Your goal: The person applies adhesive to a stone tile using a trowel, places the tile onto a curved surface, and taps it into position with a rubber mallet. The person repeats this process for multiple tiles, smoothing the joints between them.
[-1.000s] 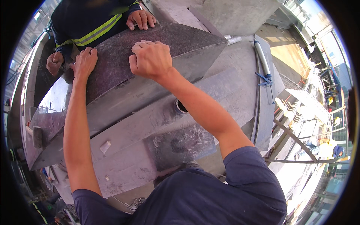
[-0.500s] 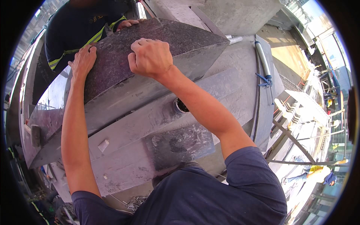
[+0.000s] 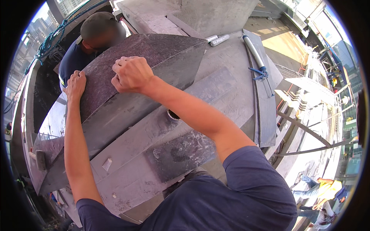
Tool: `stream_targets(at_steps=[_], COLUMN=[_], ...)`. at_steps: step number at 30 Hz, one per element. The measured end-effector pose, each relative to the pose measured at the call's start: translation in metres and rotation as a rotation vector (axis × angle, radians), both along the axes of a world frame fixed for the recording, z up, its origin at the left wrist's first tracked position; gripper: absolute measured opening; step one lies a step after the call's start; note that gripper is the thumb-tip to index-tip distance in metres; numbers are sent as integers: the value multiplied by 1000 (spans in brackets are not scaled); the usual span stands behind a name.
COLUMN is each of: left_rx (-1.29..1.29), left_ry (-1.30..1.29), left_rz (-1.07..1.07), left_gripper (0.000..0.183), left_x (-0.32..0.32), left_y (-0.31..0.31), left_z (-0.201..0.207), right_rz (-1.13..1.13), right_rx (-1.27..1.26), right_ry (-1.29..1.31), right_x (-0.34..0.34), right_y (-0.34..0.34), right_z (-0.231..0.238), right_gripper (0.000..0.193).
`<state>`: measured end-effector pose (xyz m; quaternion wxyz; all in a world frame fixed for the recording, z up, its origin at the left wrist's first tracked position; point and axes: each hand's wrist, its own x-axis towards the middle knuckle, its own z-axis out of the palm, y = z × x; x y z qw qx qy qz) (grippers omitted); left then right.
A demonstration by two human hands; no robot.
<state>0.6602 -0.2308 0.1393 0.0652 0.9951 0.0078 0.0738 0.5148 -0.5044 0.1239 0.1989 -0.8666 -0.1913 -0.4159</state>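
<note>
A large dark stone-like slab with a curved far edge and a thick grey side lies in front of me. At its left edge rests my left hand, fingers stretched over the top and thumb apart. My right hand is closed in a fist over the slab's near edge, with nothing visible in it. From this view I cannot tell whether the fist touches the surface. Beyond the slab a co-worker in a cap bends low, hands hidden.
A blue-handled caulking gun lies to the right, near silvery foil tubes. Partly behind my right forearm stands a small round container. Closer are a dark rectangular plate and a white scrap. A mallet-like tool sits far left.
The co-worker has bent down behind the slab, and the hand on its far edge is gone from sight. My view has shifted. My left hand stays at the edge; my right stays fisted.
</note>
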Motion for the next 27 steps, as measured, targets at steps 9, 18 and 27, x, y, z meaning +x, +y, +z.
stream_targets(at_steps=[9, 18, 27], left_rx=[-28, -12, 8], left_ry=[1, -3, 12], left_rz=[-50, -28, -23], left_gripper=[56, 58, 70], left_x=[-16, -11, -15], left_y=[-10, -8, -6], left_z=[10, 5, 8], right_rz=[-32, -26, 2], right_rx=[-101, -120, -156], right_ry=[-39, -43, 50], right_x=[-1, -4, -3], right_y=[-10, -10, -3], right_z=[-7, -4, 0], right_gripper=[20, 19, 24])
